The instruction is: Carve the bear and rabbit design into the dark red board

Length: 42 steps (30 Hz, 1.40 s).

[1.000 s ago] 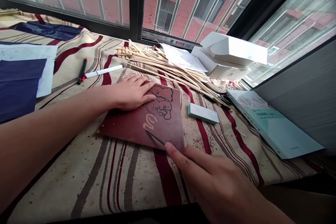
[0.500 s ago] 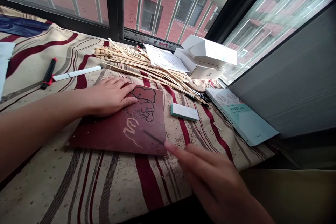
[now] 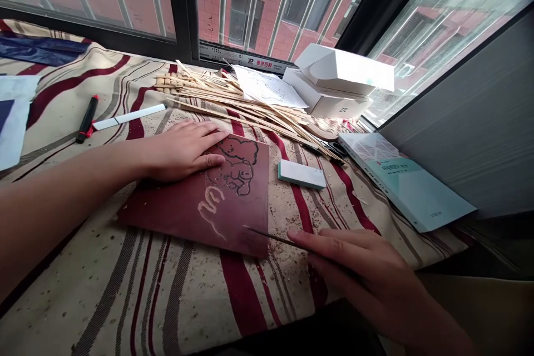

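A dark red carving board (image 3: 183, 211) lies on the striped cloth, with a bear figure and a curved groove cut pale into it. My left hand (image 3: 183, 147) lies flat on the board's upper left part, fingers stretched out toward the bear. My right hand (image 3: 359, 267) is closed round a thin dark carving tool (image 3: 271, 238). The tool's tip rests at the board's lower right edge.
A pale green block (image 3: 301, 174) lies right of the board. Behind it lie a heap of thin wooden sticks (image 3: 233, 103), a drawing sheet (image 3: 267, 86), a white box (image 3: 334, 80) and a teal book (image 3: 409, 186). A red-black marker (image 3: 87, 118) and white pen (image 3: 129, 115) lie left.
My right hand has drawn the tool down and to the right, from the board's surface to its lower right edge. My left hand stays on the board. The view has shifted a little.
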Motion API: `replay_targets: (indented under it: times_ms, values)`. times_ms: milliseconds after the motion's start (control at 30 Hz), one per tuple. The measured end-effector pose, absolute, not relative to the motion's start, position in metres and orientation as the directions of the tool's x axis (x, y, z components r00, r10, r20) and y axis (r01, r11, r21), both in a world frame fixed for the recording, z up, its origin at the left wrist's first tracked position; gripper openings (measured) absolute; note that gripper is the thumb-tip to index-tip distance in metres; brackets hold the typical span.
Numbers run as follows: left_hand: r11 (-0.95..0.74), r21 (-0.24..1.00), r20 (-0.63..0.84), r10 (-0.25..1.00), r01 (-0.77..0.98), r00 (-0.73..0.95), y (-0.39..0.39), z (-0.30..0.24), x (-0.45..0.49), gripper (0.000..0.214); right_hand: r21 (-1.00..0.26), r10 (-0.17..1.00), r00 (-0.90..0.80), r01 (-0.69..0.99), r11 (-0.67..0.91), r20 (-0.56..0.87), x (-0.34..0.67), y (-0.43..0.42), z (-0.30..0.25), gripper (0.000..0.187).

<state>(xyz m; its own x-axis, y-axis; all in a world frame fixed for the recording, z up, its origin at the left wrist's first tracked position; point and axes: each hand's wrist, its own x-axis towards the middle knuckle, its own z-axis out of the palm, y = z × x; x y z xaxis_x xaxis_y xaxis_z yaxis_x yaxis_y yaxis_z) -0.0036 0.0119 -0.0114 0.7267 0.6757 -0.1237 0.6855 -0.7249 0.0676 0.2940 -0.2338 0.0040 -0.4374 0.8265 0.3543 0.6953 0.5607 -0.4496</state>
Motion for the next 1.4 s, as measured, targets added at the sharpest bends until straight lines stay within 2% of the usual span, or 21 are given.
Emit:
replay_targets:
  times_ms: [133,300,500,567,667,800,1100,1267,1400]
  values:
    - [-0.758,0.087,-0.126,0.635,0.647,0.762,0.014,-0.007,0.000,0.091,-0.432,0.749,-0.554,0.613,0.662,0.363,0.291,-0.220,0.012,0.038]
    - [-0.793,0.141,-0.083,0.587,0.592,0.806,0.016,-0.004,0.001,0.089,-0.382,0.712,-0.632,0.604,0.700,0.306,0.287,-0.210,0.014,0.035]
    - [-0.648,-0.014,-0.086,0.760,0.762,0.645,-0.022,0.004,0.008,0.087,-0.319,0.691,-0.668,0.614,0.722,0.276,0.287,-0.212,0.011,0.035]
    - [-0.637,0.020,-0.202,0.752,0.771,0.627,-0.038,0.006,0.016,0.081,-0.311,0.689,-0.675,0.616,0.723,0.264,0.288,-0.212,0.010,0.036]
    - [-0.618,0.022,-0.231,0.762,0.786,0.605,-0.048,0.008,0.027,0.071,-0.332,0.695,-0.675,0.614,0.716,0.250,0.288,-0.212,0.009,0.035]
    - [-0.662,0.045,-0.189,0.729,0.748,0.657,-0.038,0.006,0.028,0.067,-0.334,0.707,-0.661,0.626,0.704,0.252,0.286,-0.211,0.008,0.041]
    - [-0.721,0.083,-0.173,0.670,0.688,0.722,-0.031,0.003,0.022,0.069,-0.227,0.690,-0.682,0.651,0.724,0.242,0.286,-0.218,0.008,0.063]
    - [-0.727,0.164,-0.103,0.659,0.666,0.745,-0.027,0.001,0.019,0.071,-0.133,0.666,-0.666,0.667,0.734,0.337,0.282,-0.226,-0.005,0.057]
    - [-0.732,0.214,-0.033,0.657,0.647,0.754,-0.013,-0.001,0.007,0.072,-0.153,0.692,-0.655,0.683,0.714,0.303,0.282,-0.226,-0.007,0.051]
